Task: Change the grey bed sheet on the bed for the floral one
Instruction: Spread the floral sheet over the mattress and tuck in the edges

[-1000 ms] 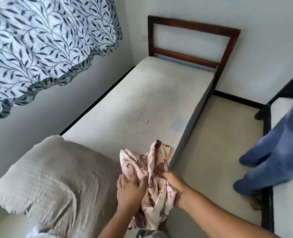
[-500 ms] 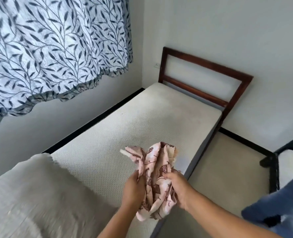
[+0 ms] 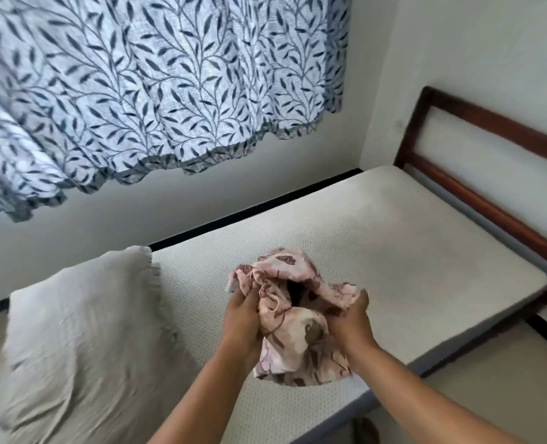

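A bunched pink floral sheet (image 3: pixel 293 318) with dark red flowers hangs in front of me above the bare cream mattress (image 3: pixel 378 238). My left hand (image 3: pixel 243 322) grips its left side and my right hand (image 3: pixel 350 322) grips its right side, pulling the folds apart a little. A grey pillow (image 3: pixel 83 341) lies at the near left of the mattress. No grey sheet shows on the bed.
A dark wooden bed frame end (image 3: pixel 490 161) rises at the far right. A blue leaf-patterned curtain (image 3: pixel 157 81) hangs over the wall on the left. Beige floor (image 3: pixel 496 398) runs along the bed's right side.
My view has swung left and up, so the person in blue jeans on the right is out of sight. My hands have lifted the floral sheet and spread apart on it.
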Tool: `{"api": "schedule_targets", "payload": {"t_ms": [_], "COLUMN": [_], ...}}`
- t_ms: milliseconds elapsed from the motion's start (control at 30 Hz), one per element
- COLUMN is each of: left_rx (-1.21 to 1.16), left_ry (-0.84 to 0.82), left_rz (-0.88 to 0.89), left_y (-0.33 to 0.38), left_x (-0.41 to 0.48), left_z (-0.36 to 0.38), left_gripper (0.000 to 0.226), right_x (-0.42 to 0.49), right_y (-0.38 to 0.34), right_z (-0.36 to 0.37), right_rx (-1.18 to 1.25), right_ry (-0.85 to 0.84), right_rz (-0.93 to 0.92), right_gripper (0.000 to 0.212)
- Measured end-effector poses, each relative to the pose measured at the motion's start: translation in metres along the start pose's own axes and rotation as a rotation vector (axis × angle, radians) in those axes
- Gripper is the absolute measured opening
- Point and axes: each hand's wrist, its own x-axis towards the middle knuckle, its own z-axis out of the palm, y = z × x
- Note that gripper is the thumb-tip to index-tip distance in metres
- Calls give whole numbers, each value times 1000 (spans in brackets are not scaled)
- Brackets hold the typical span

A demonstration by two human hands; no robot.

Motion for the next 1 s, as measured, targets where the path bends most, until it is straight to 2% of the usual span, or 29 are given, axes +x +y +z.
{"api": "schedule_targets", "payload": {"t_ms": [67,200,300,367,433,500,600,700,800,900,1000], "left_rx": [174,429,489,488,465,391,62,-315,-471,-561,-668], "left_ry": [89,182,162,195,240,328,479,573,607,592,523], "left_rz": [38,143,152,162,160,148,166,200,198,148,66], "left_y": [-3,-2,-8,-12,-16,-20,-23,-17,-7,2,9], "left_x": [0,11,12,12,12,10,11,22,40,60,78], "left_z": [28,67,87,90,86,76,53,32,19,10,7], "left_gripper": [24,19,20,24,26,29,35,34,27,26,31], "right_x": [15,41,58,67,75,84,101,115,129,138,134], "right_y": [-16,-66,-97,-110,-118,-123,-125,-132,-136,-139,-147], "right_z": [-19,-40,-42,-40,-43,-47,-58,-69,-77,-73,-70], "right_rx": [-151,-471,-644,-640,-598,-575,-472,-174,2,-104,-205], "right_ry": [-40,-209,-321,-384,-451,-441,-357,-156,-15,-104,-381], "right_rz": [-188,-702,-1057,-1133,-1047,-942,-692,-341,-151,-185,-159], "right_gripper": [134,108,77,50,26,10,13,1,16,23,24]}}
